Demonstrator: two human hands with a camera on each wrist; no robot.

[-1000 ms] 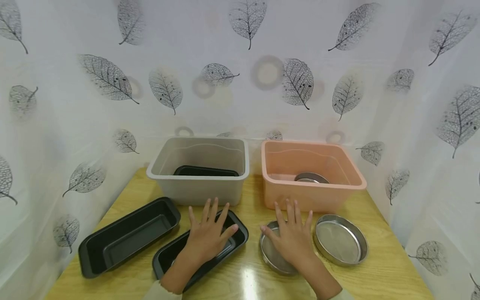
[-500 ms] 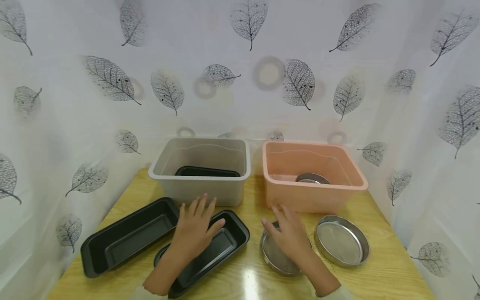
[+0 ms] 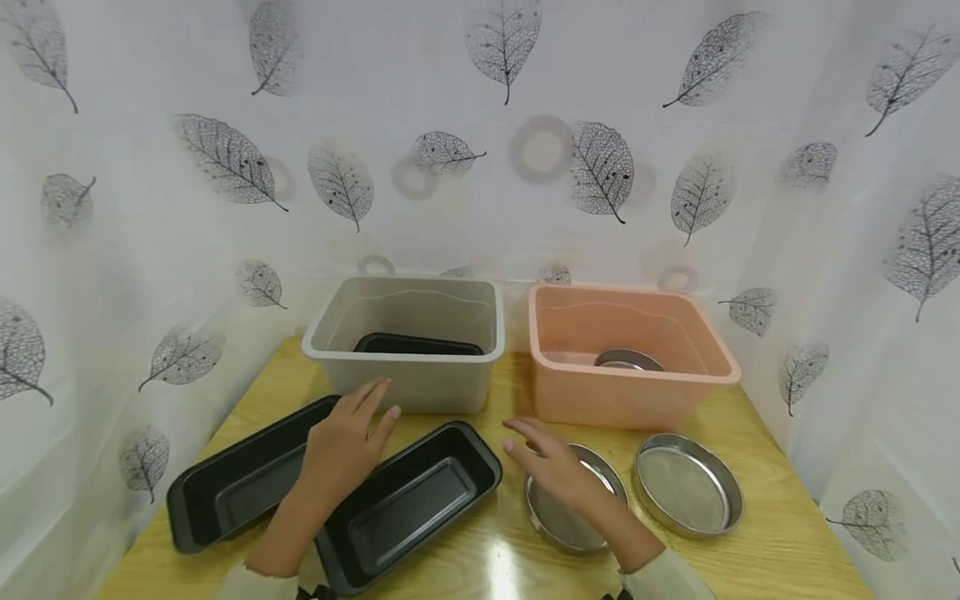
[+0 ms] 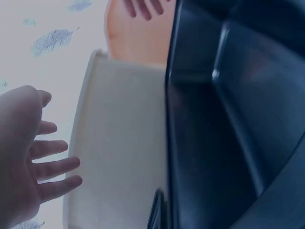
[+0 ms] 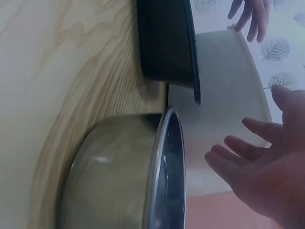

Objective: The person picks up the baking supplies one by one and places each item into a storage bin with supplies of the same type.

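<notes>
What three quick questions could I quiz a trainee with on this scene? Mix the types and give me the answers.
1. How many round pans stand on the table?
2. True or false: the left hand and right hand hold nothing.
3. Which shows a black pan inside: A) pink bin, B) gray bin?

Key: 1. Two. 2. True. 3. B.

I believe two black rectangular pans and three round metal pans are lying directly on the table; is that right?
Not quite: the head view shows only two round metal pans on the table; another is inside the pink bin. The two black rectangular pans are as you say.
</notes>
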